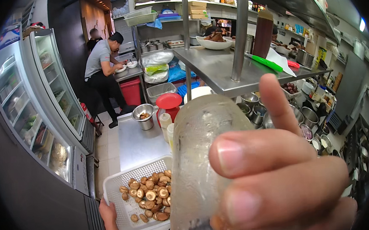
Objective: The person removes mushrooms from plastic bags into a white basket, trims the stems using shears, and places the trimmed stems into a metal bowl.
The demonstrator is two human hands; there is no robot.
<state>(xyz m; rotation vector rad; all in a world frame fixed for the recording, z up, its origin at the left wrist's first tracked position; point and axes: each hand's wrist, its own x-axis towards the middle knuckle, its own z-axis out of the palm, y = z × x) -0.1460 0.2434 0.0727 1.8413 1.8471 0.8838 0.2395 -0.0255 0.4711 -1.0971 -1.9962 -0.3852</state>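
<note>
A large clear plastic squeeze bottle or container (pixel 202 139), smeared on the outside, fills the middle of the view close to the camera. The fingers of my right hand (pixel 281 172) are wrapped around it, with one finger raised. At the lower left, my left hand (pixel 108 211) grips the left rim of a white perforated plastic basket (pixel 118 222). Brown mushrooms (pixel 150 195) lie loose in the basket, some with pale undersides up. The basket's right part is hidden behind the container.
Beyond the basket, a steel counter (pixel 136 144) bears a metal bowl (pixel 143 113), squeeze bottles (pixel 165 122) and a red scale (pixel 168 103). A raised steel shelf (pixel 213 68) overhangs at the right. Glass-door fridges (pixel 57 82) line the left; a co-worker (pixel 100 63) bends over another counter.
</note>
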